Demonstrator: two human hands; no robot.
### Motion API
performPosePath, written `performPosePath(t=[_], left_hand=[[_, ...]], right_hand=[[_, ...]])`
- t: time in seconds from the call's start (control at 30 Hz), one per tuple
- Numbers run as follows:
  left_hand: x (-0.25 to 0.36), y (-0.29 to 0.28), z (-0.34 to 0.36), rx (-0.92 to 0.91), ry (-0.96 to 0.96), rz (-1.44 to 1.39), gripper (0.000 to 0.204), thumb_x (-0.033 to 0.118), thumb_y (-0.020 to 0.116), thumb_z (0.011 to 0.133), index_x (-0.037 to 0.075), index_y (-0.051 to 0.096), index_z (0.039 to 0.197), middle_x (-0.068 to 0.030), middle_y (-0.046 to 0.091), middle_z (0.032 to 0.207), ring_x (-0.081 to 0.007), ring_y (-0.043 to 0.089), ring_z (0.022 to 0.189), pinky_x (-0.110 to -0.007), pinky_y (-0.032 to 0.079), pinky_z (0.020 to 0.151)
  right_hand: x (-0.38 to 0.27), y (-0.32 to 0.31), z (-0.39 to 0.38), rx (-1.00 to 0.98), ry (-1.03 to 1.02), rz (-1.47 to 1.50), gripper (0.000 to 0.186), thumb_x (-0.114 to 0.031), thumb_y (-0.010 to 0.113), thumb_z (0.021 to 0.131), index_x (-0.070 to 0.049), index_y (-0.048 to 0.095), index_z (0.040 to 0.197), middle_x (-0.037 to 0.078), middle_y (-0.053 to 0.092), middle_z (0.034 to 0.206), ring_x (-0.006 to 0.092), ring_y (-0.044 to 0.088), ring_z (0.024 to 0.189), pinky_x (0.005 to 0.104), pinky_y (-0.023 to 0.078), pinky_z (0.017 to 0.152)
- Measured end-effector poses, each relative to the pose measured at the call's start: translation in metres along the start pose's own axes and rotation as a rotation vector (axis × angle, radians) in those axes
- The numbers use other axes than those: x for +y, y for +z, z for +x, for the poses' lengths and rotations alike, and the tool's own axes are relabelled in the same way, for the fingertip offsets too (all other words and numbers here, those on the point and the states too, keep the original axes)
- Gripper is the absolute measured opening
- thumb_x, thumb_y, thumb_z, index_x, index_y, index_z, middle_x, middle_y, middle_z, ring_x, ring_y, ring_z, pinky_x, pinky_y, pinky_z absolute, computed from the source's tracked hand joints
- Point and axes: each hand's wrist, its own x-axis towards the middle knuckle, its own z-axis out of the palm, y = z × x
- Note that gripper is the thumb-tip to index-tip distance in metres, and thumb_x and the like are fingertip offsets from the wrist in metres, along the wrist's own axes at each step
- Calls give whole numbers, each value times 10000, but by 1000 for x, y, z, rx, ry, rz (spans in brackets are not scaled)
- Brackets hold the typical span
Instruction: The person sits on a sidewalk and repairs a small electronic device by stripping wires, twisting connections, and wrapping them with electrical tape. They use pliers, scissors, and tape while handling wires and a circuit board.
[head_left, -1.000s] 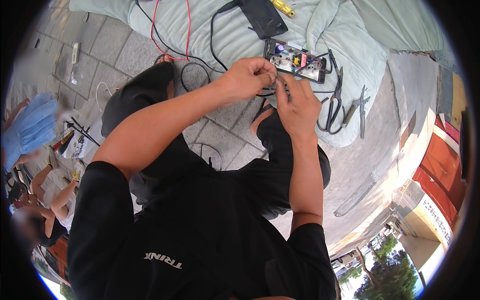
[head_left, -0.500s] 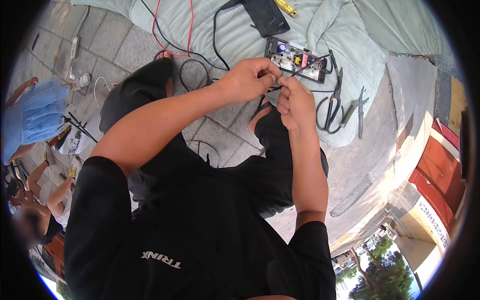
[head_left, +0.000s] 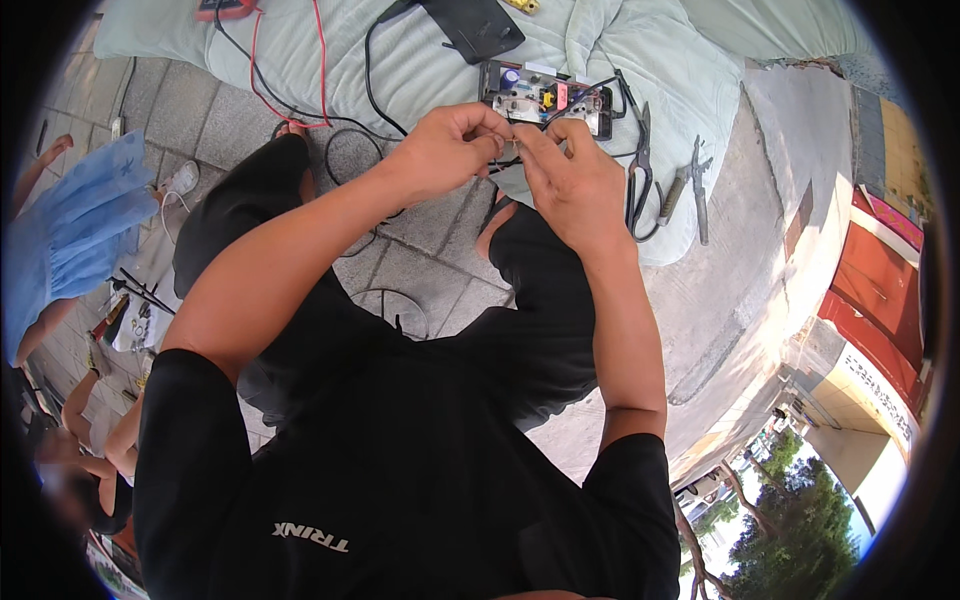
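In front of me, my left hand (head_left: 452,150) and my right hand (head_left: 577,185) meet fingertip to fingertip. Both pinch a thin wire (head_left: 515,143) with a copper-coloured glint; the fingers cover most of it. Just beyond them lies an opened black device case (head_left: 603,125), its circuit board (head_left: 520,102) showing a blue round part, a yellow part and a pink part. A black cable (head_left: 628,95) loops over its right end. Black-handled scissors (head_left: 640,185) lie right of my right hand.
A pale green cloth (head_left: 668,60) spreads under these things. On it are a black cover (head_left: 478,28), a red meter (head_left: 228,8) with a red lead (head_left: 322,70), a green-handled tool (head_left: 673,197) and a grey tool (head_left: 699,195). A person in a blue skirt (head_left: 85,205) is at left.
The view has shifted, bringing the red meter in. My right hand has turned, its back now facing up and its fingers reaching toward the left hand's. Both hands keep their pinch.
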Motion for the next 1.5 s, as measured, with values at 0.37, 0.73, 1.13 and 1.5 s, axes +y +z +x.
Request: performPosePath(t=[0.37,0.73,1.13,1.5], left_hand=[[8,2,-3,-35,-35,-11,156,85,610,1035,34,693,1157,17,664,975,-66,577,773,-231,477,676],[-11,3,3,-5,-23,-15,163,96,587,1053,43,689,1169,21,666,986,-69,552,802,-243,482,757],[-4,2,3,-15,-4,-94,178,93,602,1042,26,680,1187,9,661,974,-75,567,796,-244,490,744],[0,3,1,9,-40,-90,188,82,603,1028,16,686,1182,6,672,975,-82,575,792,-244,500,741]], right_hand=[[11,14,3,136,-161,82,167,-88,761,809,-139,744,968,6,605,824,220,665,744,351,543,620],[-13,19,3,-63,1347,1453,186,-124,753,926,-3,673,809,9,595,722,116,502,514,298,367,419],[-21,17,-21,39,312,106,308,-164,749,881,-81,642,1158,109,628,942,308,665,663,375,542,584],[-9,30,-14,184,18,-80,158,-166,756,886,-81,697,1006,30,559,751,228,606,616,364,496,532]])
